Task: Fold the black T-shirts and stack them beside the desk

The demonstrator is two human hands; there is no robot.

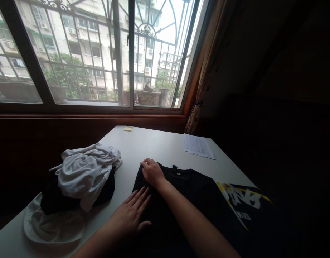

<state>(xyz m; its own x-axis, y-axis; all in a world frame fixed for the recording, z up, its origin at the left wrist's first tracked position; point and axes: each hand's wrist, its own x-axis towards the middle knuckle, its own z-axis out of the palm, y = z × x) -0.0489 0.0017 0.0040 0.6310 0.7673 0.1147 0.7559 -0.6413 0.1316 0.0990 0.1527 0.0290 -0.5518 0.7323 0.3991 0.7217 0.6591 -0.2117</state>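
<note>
A black T-shirt [181, 200] lies spread on the white table [154, 141], its neckline facing the window. My right hand [153, 174] reaches across to the shirt's upper left corner, its fingers bent together over the edge of the cloth; the fingertips are partly hidden. Nearer to me, my left hand [131, 211] rests flat on the shirt's left side with its fingers stretched out. On the right, a part of the black cloth bears a white and yellow print [242, 199]. The shirt's lower part fades into shadow.
At the left sits a heap of clothes: a white garment [87, 172] over a black one [54, 197], with a whitish fabric piece [51, 227] beneath. Papers [198, 146] and a yellow sticky note [127, 129] lie at the far side. Beyond stands a barred window [100, 71] with a curtain [208, 68].
</note>
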